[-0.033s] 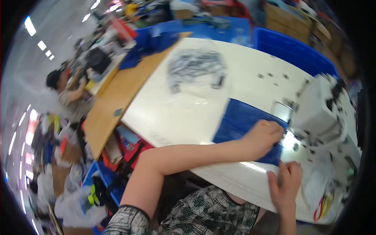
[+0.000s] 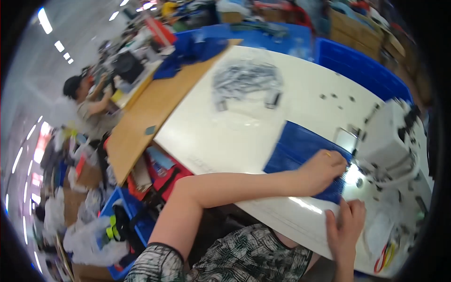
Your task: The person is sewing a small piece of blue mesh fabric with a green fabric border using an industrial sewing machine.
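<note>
A blue mesh fabric piece [image 2: 293,145] lies on the white table, its right edge beside the sewing machine [image 2: 387,136]. Across it reaches my left forearm. My left hand [image 2: 324,171], a ring on one finger, is closed with curled fingers at the fabric's right edge, close to the machine's bright lamp spot. Its fingertips are partly hidden. My right hand [image 2: 347,225] rests by the near right corner of the fabric, thumb apart from the bent fingers, with nothing visible between them.
A clear bag of grey-white pieces [image 2: 246,82] sits farther back on the table. Small dark bits [image 2: 333,96] and yellow-and-red-handled scissors [image 2: 386,256] lie at the right. Blue bins [image 2: 361,66] border the far edge. Another person [image 2: 89,103] works at the far left.
The whole view has shifted slightly, so everything appears a little farther right. Both hands keep nearly the same place on the fabric.
</note>
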The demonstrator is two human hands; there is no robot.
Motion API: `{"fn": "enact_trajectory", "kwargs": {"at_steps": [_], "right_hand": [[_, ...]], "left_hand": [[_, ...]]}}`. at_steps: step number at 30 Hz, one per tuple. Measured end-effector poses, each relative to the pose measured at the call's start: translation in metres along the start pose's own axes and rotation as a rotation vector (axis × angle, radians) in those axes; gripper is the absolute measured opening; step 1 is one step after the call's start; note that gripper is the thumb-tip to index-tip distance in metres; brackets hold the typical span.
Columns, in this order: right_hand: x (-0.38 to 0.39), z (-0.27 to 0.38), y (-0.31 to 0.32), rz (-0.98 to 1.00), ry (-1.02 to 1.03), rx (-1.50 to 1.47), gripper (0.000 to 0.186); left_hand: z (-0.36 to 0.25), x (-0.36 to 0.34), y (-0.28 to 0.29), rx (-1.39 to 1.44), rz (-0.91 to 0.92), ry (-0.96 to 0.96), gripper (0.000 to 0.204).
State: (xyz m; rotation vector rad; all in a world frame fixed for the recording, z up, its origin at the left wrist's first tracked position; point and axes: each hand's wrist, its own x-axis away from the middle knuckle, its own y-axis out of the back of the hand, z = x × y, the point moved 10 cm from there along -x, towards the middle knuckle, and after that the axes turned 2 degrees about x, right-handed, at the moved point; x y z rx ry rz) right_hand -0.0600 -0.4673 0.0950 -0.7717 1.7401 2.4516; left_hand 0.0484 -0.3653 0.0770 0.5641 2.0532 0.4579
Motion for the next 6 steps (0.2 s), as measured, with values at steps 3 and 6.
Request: {"fn": "enact_trajectory", "kwargs": {"at_steps": [3,6], "right_hand": [[0.002,-0.010,-0.010,0.041,-0.069,-0.064,0.045],[0.004,-0.019,-0.015,-0.001,-0.040,-0.086,0.047]], "left_hand": [[0.000,0.006,0.014,0.073,0.042,0.120,0.020],[0.012,0.011,0.065,-0.082,0.064,0.335,0.027]]}}
